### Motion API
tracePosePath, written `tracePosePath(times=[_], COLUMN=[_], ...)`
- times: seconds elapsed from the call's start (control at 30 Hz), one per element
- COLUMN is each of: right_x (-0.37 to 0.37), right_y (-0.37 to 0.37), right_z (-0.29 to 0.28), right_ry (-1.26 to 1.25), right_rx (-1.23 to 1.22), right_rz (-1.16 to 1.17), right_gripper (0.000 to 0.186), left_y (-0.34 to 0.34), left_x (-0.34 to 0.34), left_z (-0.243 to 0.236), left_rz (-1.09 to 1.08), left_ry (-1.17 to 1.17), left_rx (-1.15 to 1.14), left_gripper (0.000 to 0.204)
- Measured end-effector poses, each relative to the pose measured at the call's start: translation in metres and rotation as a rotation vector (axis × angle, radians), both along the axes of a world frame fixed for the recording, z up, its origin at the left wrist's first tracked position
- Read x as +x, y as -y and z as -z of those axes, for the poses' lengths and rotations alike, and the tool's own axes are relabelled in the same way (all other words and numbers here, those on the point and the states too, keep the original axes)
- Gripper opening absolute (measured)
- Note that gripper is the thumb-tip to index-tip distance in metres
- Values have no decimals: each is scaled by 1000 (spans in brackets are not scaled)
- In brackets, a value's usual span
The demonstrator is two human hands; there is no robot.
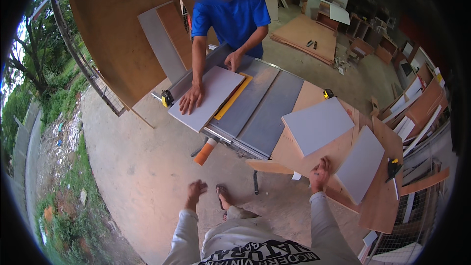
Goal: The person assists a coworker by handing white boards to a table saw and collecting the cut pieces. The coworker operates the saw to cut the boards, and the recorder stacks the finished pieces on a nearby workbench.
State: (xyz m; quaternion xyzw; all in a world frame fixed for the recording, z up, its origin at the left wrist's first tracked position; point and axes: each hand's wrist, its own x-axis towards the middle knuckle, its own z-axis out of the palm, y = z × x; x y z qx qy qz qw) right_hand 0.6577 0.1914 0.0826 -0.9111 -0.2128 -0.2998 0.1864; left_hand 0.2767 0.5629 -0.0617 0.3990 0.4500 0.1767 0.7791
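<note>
the right hand (320,172) rests with fingers spread on the near edge of a brown plywood sheet (343,149) lying on the bench at right, gripping nothing. just far of it on the sheet lies a grey panel (318,123), and to its right a second grey panel (360,163), tilted. the left hand (195,191) hangs free over the concrete floor (147,167), fingers apart and loose, touching nothing. far left, on the grey saw bench (267,113), a co-worker in a blue shirt (230,12) presses both hands on another grey panel (206,97) beside a yellow guide (234,95). a tape measure (167,98) sits at that panel's left corner. no containers can be made out.
</note>
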Motion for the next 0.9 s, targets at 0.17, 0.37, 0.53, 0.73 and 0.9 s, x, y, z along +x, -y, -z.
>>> tracePosePath(times=[0.17,0.37,0.53,0.73,0.9], right_x=[-5,-8,-15,-9,-10], right_y=[-13,-15,-19,-15,-15], right_z=[-6,-3,-14,-10,-12], right_ry=[2,8,-27,-21,-21], right_rx=[30,85,74,92,60], right_rz=[1,-6,25,5,21], right_gripper=[26,35,34,33,32], left_y=[-87,-134,-152,-151,-149], left_x=[63,107,112,119,114], left_z=[-98,-138,-131,-129,-133], left_rz=[-176,-219,-142,-201,-163], left_ry=[364,391,438,463,474], left_rx=[-65,-59,-65,-77,-95], left_gripper=[57,52,45,38,32])
